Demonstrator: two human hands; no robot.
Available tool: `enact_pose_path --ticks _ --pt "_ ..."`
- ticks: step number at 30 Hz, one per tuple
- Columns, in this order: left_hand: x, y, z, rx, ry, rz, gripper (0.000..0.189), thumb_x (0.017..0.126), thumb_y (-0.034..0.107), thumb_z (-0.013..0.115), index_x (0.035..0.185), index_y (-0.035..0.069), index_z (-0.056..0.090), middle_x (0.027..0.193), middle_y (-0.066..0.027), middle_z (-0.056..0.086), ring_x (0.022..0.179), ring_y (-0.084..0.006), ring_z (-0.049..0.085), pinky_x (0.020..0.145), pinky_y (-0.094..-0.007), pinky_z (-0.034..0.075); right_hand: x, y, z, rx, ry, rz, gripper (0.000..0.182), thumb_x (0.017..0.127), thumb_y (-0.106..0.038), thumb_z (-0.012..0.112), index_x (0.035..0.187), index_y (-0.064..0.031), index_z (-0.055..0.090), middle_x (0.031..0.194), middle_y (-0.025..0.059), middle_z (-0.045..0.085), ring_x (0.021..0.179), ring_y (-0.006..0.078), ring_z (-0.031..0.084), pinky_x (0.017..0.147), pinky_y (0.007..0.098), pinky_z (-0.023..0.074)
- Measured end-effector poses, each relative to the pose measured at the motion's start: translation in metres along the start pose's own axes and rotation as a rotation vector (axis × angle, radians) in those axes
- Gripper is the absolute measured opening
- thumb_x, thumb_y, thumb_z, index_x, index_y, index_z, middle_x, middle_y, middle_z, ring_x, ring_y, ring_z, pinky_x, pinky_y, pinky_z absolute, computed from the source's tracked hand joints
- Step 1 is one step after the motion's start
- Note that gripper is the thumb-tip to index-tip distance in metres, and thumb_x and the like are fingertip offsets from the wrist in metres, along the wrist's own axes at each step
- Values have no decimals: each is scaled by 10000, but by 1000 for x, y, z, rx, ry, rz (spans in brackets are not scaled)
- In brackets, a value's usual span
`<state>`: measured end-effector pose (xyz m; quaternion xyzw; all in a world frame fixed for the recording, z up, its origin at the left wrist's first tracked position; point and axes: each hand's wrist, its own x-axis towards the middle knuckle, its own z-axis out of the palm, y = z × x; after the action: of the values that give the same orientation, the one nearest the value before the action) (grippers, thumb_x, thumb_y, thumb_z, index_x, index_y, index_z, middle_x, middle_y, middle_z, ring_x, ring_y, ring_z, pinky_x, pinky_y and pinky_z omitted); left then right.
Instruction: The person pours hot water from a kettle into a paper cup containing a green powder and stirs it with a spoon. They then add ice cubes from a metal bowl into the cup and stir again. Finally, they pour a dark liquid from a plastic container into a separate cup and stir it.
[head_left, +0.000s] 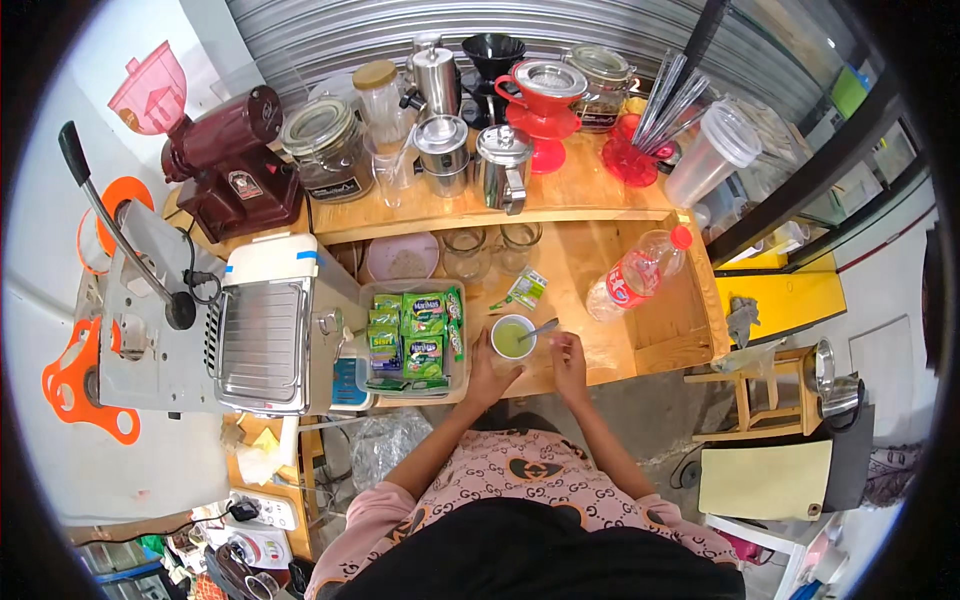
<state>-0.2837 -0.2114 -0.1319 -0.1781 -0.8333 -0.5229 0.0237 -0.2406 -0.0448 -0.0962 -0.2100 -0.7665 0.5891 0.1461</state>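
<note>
A small white cup (514, 337) of pale green liquid stands near the front of the wooden table. My left hand (491, 381) curls around its left and near sides, the thumb below the rim. A metal spoon (541, 329) leans in the cup, its handle pointing right. Just right of the cup, my right hand (570, 366) is raised with bent fingers, close below the spoon's handle end; no hold on it is visible. Behind the cup lies a torn green sachet (527, 289). A plastic tub (457, 375) of green drink-mix sachets (424, 315) sits left of my left hand.
A plastic bottle (631, 279) with a red cap stands at right. Glass jars (466, 255) and a pink bowl (403, 256) are behind. A raised wooden shelf (450, 214) carries a coffee grinder (232, 161) and metal pots (505, 166). A lidded appliance (266, 337) borders the left.
</note>
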Motion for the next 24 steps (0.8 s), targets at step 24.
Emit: enact_pose_path --ticks 24 --pt "-387 -175 -143 511 -908 -834 554 689 465 741 1058 57 678 1084 -189 643 1026 -342 606 902 -411 474 -330 271 -129 -571 -803 420 182 870 -200 535 866 -49 638 824 121 657 784 265 640 659 408 504"
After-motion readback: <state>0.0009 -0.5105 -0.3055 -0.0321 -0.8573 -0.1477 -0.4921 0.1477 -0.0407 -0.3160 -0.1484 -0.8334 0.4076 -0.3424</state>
